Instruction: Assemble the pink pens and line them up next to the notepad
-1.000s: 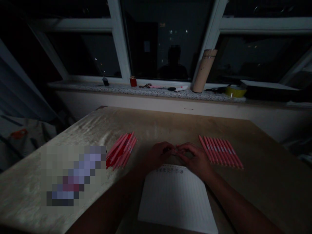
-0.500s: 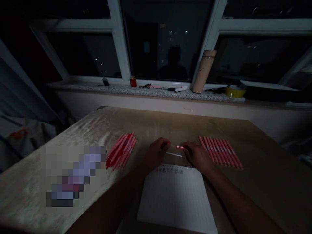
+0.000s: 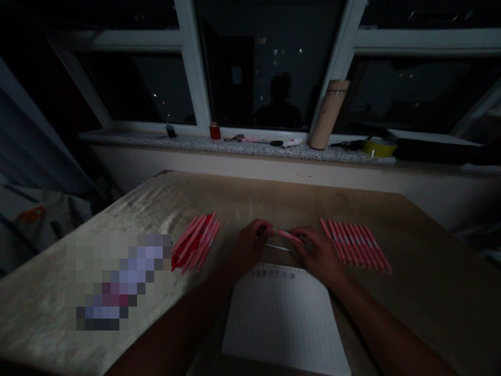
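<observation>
A pink pen (image 3: 287,235) is held level between my two hands, above the table and just beyond the notepad. My left hand (image 3: 252,243) pinches its left end, while the fingers of my right hand (image 3: 315,248) close on the right end. Below the pen lies a thin white stick (image 3: 278,247), perhaps a refill, on the table. A lined spiral notepad (image 3: 284,318) rests in front of me, with faint writing along its top. To the right is a neat row of pink pens (image 3: 356,243). On the left, more pink pens (image 3: 195,243) lie in a loose pile over something red.
A blurred-out object (image 3: 125,282) lies on the table's left part. Behind the table, the granite windowsill (image 3: 188,143) bears a small red jar (image 3: 215,131), a tall tan tube (image 3: 329,115) and a yellow tape roll (image 3: 379,148). The room is dim.
The short pink piece in my right hand earlier now shows as a longer pink pen spanning both hands. My right fingers have shifted along it; the piles look the same.
</observation>
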A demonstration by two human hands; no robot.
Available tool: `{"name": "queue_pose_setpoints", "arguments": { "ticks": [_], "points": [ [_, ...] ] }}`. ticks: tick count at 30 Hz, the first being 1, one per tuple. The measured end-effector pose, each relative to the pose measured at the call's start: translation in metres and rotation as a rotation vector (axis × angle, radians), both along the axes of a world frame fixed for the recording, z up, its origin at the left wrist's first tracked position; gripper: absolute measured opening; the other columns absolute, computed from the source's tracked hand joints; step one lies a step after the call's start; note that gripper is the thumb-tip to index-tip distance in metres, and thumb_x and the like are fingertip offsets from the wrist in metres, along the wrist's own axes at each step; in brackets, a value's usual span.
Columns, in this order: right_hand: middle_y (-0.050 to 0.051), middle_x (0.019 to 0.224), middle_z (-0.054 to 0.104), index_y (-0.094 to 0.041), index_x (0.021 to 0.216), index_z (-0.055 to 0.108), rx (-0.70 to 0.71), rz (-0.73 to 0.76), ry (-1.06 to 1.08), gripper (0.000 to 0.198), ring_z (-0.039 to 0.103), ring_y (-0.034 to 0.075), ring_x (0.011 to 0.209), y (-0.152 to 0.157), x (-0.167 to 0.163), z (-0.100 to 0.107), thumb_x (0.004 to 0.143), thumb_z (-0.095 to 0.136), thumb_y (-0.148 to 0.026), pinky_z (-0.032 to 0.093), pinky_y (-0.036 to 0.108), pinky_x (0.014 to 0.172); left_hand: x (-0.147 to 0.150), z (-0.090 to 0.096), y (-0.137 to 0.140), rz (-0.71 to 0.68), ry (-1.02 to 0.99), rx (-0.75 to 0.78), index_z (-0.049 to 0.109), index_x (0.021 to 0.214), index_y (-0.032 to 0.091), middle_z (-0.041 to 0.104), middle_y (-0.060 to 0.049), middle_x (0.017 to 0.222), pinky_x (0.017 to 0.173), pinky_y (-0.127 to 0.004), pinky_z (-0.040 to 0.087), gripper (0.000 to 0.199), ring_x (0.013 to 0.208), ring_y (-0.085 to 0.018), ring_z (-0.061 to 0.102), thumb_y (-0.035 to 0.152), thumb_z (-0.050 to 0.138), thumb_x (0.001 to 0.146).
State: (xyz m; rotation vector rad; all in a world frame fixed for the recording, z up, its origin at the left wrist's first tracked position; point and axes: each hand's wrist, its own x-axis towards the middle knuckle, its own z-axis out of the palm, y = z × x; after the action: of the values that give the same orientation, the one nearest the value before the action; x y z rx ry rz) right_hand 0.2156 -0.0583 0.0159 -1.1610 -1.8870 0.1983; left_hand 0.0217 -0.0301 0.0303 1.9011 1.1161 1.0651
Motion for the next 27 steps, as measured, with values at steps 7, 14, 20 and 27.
{"name": "queue_pose_setpoints", "arguments": {
  "ticks": [7,14,20,27],
  "points": [
    [0.006,0.088,0.065,-0.022,0.096,0.060,0.062,0.005,0.009,0.014,0.059,0.019,0.082,-0.0023,-0.0016,0.0012,0.083,0.054,-0.023,0.048,0.034,0.073,0.0022,-0.0071,0.0015,-0.025,0.012,0.005,0.058,0.091,0.015,0.063,-0.004,0.085,0.070,-0.024,0.044,0.030,0.078,-0.014,0.057,0.041,0.043,0.086],
    [0.005,0.092,0.065,-0.023,0.096,0.060,0.141,0.028,0.031,0.016,0.059,0.020,0.087,-0.0030,-0.0029,0.0022,0.083,0.053,-0.018,0.048,0.037,0.077,0.0038,-0.0087,0.0008,-0.019,0.042,-0.018,0.064,0.093,0.017,0.067,-0.004,0.088,0.075,-0.025,0.046,0.030,0.079,-0.015,0.061,0.039,0.047,0.085],
    [0.005,0.091,0.066,-0.023,0.093,0.061,0.153,0.051,-0.013,0.015,0.059,0.019,0.087,-0.0037,-0.0027,0.0040,0.082,0.053,-0.015,0.048,0.037,0.078,0.0035,-0.0076,-0.0009,-0.012,0.072,0.009,0.065,0.099,0.018,0.068,-0.005,0.095,0.078,-0.027,0.047,0.031,0.083,-0.016,0.062,0.039,0.046,0.086],
    [0.005,0.090,0.067,-0.024,0.094,0.061,0.187,0.047,-0.046,0.017,0.060,0.020,0.086,-0.0032,-0.0020,0.0051,0.082,0.052,-0.016,0.047,0.039,0.079,0.0049,-0.0018,-0.0047,-0.062,0.153,0.036,0.064,0.103,0.019,0.066,-0.006,0.103,0.084,-0.029,0.045,0.033,0.090,-0.017,0.061,0.038,0.041,0.088]
  ]
}}
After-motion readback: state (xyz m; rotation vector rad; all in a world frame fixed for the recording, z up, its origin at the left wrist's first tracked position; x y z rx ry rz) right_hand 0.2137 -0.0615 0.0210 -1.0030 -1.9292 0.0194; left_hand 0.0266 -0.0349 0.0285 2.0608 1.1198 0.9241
